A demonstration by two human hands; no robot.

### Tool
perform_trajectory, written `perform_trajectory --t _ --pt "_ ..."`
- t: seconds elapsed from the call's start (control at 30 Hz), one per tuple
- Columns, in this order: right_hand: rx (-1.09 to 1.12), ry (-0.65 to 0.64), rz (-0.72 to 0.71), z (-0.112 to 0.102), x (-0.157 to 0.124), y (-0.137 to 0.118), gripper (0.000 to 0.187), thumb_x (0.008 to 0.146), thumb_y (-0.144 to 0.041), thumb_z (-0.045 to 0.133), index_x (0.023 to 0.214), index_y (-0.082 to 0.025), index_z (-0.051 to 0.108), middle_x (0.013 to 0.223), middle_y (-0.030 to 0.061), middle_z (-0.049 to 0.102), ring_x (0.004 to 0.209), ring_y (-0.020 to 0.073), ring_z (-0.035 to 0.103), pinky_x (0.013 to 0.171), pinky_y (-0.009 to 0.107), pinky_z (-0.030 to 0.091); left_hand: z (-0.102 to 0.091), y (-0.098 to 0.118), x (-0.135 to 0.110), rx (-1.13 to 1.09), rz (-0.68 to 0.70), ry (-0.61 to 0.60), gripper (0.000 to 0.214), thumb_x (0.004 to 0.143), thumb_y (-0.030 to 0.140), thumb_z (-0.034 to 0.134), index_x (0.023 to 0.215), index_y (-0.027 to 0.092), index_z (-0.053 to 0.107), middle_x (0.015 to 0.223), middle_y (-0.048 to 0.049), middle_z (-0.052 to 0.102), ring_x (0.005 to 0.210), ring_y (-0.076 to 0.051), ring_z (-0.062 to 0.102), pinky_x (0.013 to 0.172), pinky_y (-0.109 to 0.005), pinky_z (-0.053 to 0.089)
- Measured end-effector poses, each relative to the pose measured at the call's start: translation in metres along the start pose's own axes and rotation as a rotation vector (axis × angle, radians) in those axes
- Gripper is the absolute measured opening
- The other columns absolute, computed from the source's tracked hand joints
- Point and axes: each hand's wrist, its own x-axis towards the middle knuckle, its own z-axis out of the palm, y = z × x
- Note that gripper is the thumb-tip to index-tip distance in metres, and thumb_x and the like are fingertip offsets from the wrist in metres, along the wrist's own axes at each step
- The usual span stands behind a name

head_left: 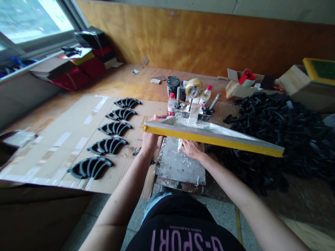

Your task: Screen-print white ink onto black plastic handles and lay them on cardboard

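My left hand (149,138) grips the left corner of a yellow-edged screen-printing frame (211,137), which is tilted up off the bench. Under the raised frame, my right hand (191,148) rests on a grey metal plate (180,167) smeared with white ink. Its fingers reach beneath the frame, and I cannot make out whether they hold anything. Five rows of curved black plastic parts (107,144) lie in a line on the cardboard sheet (60,146) to my left.
A big heap of black plastic parts (277,125) fills the right side. Behind the frame stand small bottles (171,104), a black tin (173,84) and a tape roll (194,87). Boxes (303,85) sit at the far right, and stacked red and black packs (78,66) lie under the window.
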Motion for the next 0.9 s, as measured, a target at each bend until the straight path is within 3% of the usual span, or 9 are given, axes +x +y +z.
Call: perform_trajectory --t 0.23,0.47,0.63,0.7,0.77,0.83,0.9 --pt "0.01 0.0 0.045 0.011 -0.006 -0.009 0.041 0.089 -0.036 0.058 0.127 -0.019 0.058 0.133 0.012 0.058 0.125 0.0277 0.051 0.11 0.046 0.035 0.003 -0.007 0.0 0.005 0.028 0.069 0.042 0.082 0.057 0.056 0.092 0.019 0.068 0.08 -0.0037 0.07 0.075 -0.015 0.066 0.06 -0.023 0.051" --pt "-0.023 0.081 -0.106 0.013 -0.021 -0.017 0.049 0.09 -0.034 0.058 0.134 -0.014 0.053 0.142 0.0157 0.049 0.136 0.0289 0.04 0.114 0.048 0.031 0.005 -0.003 0.002 -0.021 -0.006 0.026 0.039 0.082 0.048 0.057 0.106 0.019 0.065 0.075 -0.0023 0.067 0.065 -0.013 0.065 0.051 -0.021 0.049" --pt "0.118 0.088 -0.227 0.007 -0.04 -0.041 0.03 0.096 -0.03 0.047 0.116 -0.018 0.066 0.123 0.0107 0.065 0.12 0.0218 0.057 0.109 0.042 0.04 0.008 -0.002 0.004 -0.043 -0.001 0.006 0.037 0.08 0.038 0.057 0.111 0.02 0.063 0.075 -0.0011 0.067 0.06 -0.011 0.062 0.047 -0.019 0.047" --pt "0.156 0.109 -0.178 0.002 -0.033 -0.042 0.03 0.096 -0.022 0.044 0.116 -0.018 0.066 0.118 0.0094 0.068 0.114 0.0188 0.061 0.105 0.036 0.044 0.009 -0.002 0.005 -0.047 -0.005 0.0 0.036 0.079 0.037 0.058 0.111 0.02 0.063 0.074 -0.0006 0.066 0.057 -0.01 0.061 0.046 -0.019 0.046" --pt "0.138 0.146 -0.103 0.0 -0.016 -0.035 0.037 0.094 -0.013 0.041 0.125 -0.016 0.061 0.128 0.0113 0.062 0.121 0.0181 0.057 0.105 0.034 0.043 0.01 -0.002 0.005 -0.05 -0.005 0.001 0.036 0.08 0.039 0.057 0.11 0.02 0.063 0.073 -0.0002 0.065 0.056 -0.01 0.06 0.046 -0.019 0.046" --pt "0.088 0.158 -0.046 0.002 0.001 -0.026 0.04 0.093 -0.012 0.044 0.131 -0.014 0.056 0.139 0.0135 0.052 0.13 0.0202 0.048 0.111 0.037 0.037 0.011 -0.002 0.006 -0.045 -0.002 0.011 0.036 0.081 0.041 0.057 0.109 0.019 0.063 0.072 -0.0002 0.065 0.055 -0.01 0.059 0.046 -0.019 0.045" --pt "0.071 0.111 -0.05 0.007 0.009 -0.025 0.037 0.091 -0.019 0.054 0.127 -0.014 0.059 0.138 0.0144 0.053 0.133 0.0239 0.044 0.114 0.042 0.031 0.01 -0.002 0.006 -0.038 0.001 0.019 0.037 0.081 0.041 0.057 0.109 0.018 0.063 0.072 -0.0006 0.065 0.055 -0.01 0.059 0.046 -0.019 0.045"
